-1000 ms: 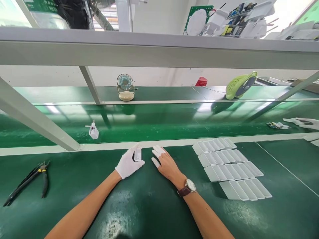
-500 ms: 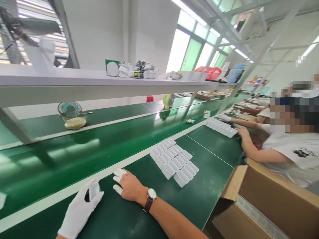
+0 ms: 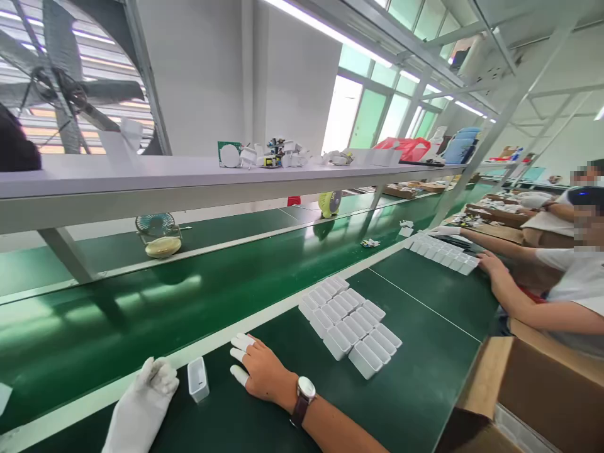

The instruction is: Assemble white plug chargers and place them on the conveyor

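Note:
My left hand (image 3: pixel 141 406), in a white glove, rests on the green bench at the bottom left, its fingers curled loosely with nothing in them. A small white plastic casing (image 3: pixel 198 379) stands upright just to its right, apart from both hands. My right hand (image 3: pixel 258 371), with white finger cots and a wristwatch, lies flat on the bench beside the casing, fingers stretched toward the white rail. Rows of white plastic casings (image 3: pixel 350 324) lie to the right of that hand.
A green conveyor belt (image 3: pixel 189 296) runs behind the bench. A small teal desk fan (image 3: pixel 158 234) and a green fan (image 3: pixel 330 202) stand beyond it under a grey shelf (image 3: pixel 189 179). A seated co-worker's hand (image 3: pixel 491 263) touches another casing batch. A cardboard box (image 3: pixel 533 384) stands at the right.
My left hand has let go of the white casing, which now stands alone on the bench. The view has swung right along the line; my right hand stays flat.

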The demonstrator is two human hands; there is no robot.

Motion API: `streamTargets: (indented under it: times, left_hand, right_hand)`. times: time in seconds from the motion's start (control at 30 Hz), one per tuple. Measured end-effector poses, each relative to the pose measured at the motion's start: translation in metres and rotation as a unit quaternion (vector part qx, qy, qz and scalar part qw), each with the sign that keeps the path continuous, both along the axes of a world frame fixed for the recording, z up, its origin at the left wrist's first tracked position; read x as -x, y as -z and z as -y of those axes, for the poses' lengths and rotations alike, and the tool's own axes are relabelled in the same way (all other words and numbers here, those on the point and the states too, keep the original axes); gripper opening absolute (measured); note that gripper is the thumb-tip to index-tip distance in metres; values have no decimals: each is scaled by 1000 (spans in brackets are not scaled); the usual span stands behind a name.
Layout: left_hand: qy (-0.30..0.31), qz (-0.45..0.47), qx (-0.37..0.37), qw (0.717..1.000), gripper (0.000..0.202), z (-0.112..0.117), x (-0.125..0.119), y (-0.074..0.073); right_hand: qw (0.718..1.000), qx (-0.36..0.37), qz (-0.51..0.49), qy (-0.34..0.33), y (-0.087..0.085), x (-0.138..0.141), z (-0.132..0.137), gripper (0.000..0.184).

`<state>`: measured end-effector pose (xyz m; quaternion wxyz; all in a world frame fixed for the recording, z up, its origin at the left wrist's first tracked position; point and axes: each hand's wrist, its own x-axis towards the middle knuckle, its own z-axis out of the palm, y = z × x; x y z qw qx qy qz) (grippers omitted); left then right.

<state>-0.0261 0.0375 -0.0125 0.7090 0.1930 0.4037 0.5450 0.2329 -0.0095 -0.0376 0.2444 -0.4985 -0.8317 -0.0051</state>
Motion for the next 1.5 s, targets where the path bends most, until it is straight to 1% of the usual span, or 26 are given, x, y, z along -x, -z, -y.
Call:
streamTargets:
  times: [0.07, 0.13, 0.2, 0.3, 0.4, 0.5, 0.57, 0.6, 0.67, 0.7, 0.73, 0.77, 0.83, 0.93, 1.03, 1.2, 1.3, 1.37, 1.5]
  left_hand:
    - [34, 76, 3, 997, 28, 5, 0, -4]
    - [66, 98, 0, 993, 34, 9, 1, -6]
    - [83, 98, -3, 992, 35, 10, 1, -6]
    - [88, 87, -10, 992, 34, 8, -1, -4]
    - [87, 45, -22, 995, 32, 5, -6, -2]
    - [80, -23, -57, 995, 34, 6, -11, 1]
    - [61, -113, -102, 986, 36, 6, -12, 4]
    - [43, -176, -124, 976, 38, 7, -12, 6]
    - [-3, -305, -149, 941, 42, 6, -11, 10]
    - [-26, -353, -152, 923, 46, 6, -10, 11]
    - [-44, -383, -152, 910, 50, 5, -9, 12]
    - [-55, -394, -153, 904, 53, 4, -8, 12]
    - [-51, -391, -155, 906, 52, 3, -6, 12]
    - [-33, -366, -155, 917, 41, 2, -6, 10]
    - [-35, -341, -154, 927, 34, 1, -7, 8]
    - [-28, -331, -144, 932, 33, 4, -5, 6]
    - [-15, -344, -132, 930, 34, 5, 1, 9]
    - [-5, -351, -126, 928, 34, 3, 5, 13]
    - [20, -335, -117, 935, 36, -5, 10, 20]
  right_hand:
    - [1000, -4, -13, -2, 2, 0, 0, 36]
    - [1000, -11, -29, -5, 4, 1, -1, 34]
    - [999, -21, -40, -5, 6, 2, -1, 33]
    - [999, -32, -37, 3, 5, 3, -1, 34]
    - [999, -38, -33, 5, 3, 4, -1, 34]
    - [998, -43, -41, 1, 4, 4, -2, 34]
    - [998, -49, -48, -4, 4, 4, -3, 33]
    - [997, -53, -51, -6, 5, 4, -3, 33]
    - [997, -62, -54, -12, 4, 4, -4, 32]
    - [996, -65, -53, -15, 4, 4, -4, 33]
    - [996, -67, -52, -16, 3, 4, -4, 33]
    - [996, -69, -50, -17, 2, 4, -4, 34]
    - [996, -72, -49, -20, 0, 4, -4, 34]
    - [996, -73, -45, -29, -1, 3, -4, 35]
    - [996, -73, -37, -41, 1, 2, -6, 36]
    - [997, -66, -32, -31, 4, 3, -4, 34]
    - [999, -40, -16, -16, -4, 6, 1, 31]
    - [1000, 3, 26, -13, -12, 7, 2, 32]
    - [996, 48, 73, 7, -30, 4, -7, 32]
